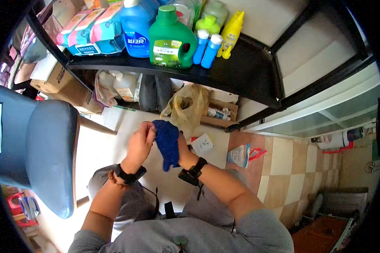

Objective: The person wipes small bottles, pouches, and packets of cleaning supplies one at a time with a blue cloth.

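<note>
A dark blue cloth [166,141] hangs between my two hands, above the floor and in front of my knees. My left hand [139,142] pinches its upper left edge with bent fingers. At the cloth's right side, my right hand [185,152] is closed on it; most of those fingers are hidden behind the fabric. The cloth is bunched, with a ragged-looking lower end. Just beyond it is a yellowish plastic bag [185,105], and a white printed card [202,144] lies to the right of my right hand.
A black shelf [126,64] ahead holds a green jug [171,38], a blue detergent bottle [136,29] and wipes packs [90,29]. Below stands an open cardboard box [217,120]. A dark blue chair [50,152] is at left; a printed bag [239,156] lies right.
</note>
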Motion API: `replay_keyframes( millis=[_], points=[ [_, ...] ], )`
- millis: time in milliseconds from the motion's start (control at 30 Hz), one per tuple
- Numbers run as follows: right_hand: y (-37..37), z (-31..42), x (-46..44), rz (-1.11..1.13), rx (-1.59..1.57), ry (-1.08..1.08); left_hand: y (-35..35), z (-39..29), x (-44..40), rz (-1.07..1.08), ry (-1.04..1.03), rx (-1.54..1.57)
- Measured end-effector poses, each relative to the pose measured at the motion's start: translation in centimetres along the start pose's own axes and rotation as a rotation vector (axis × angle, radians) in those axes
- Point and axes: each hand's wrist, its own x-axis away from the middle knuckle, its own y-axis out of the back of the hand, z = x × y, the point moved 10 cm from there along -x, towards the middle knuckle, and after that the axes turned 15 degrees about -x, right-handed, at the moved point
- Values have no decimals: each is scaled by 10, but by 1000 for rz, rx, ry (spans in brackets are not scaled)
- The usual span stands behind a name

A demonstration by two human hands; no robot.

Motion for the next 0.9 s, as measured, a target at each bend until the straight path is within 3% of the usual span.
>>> replay_keyframes(
  millis=[33, 133, 167, 267, 300, 400, 433, 500, 567, 667, 800, 867, 900],
  points=[
    [-4, -17, 11, -72, -34, 16, 0, -5, 4, -15, -16, -21],
    [-18, -5, 10, 100, 267, 101, 7, -25, 12, -85, -112, -77],
    [-23, -19, 14, 107, 320, 224, 8, -33, 15, -121, -177, -84],
    [-36, -22, 8, 265, 338, 108, 13, -40, 21, -132, -202, -59],
    [-38, -34, 10, 289, 208, -83, 13, -38, 20, -113, -172, -37],
    [-34, -29, 7, 147, -5, -194, 22, -40, 18, -175, -200, -39],
    [-38, -2, 4, 181, 317, 8, 26, -42, 17, -213, -232, -52],
    [-25, -6, 18, -89, 351, 180, 26, -39, 27, -346, -263, -42],
    [-16, -2, 18, -128, 61, 121, 31, -51, 35, -419, -302, -29],
    [-22, -27, 16, 100, -59, -79, 35, -62, 35, -325, -255, 14],
    [-7, -2, -3, 116, 177, -255, 28, -44, 24, -157, -116, 295],
    [-8, 26, -10, 221, 79, -32, 48, -63, 19, -165, -373, 262],
    [-5, 33, -13, 205, -40, -160, 49, -65, 16, -97, -479, 261]
  ],
)
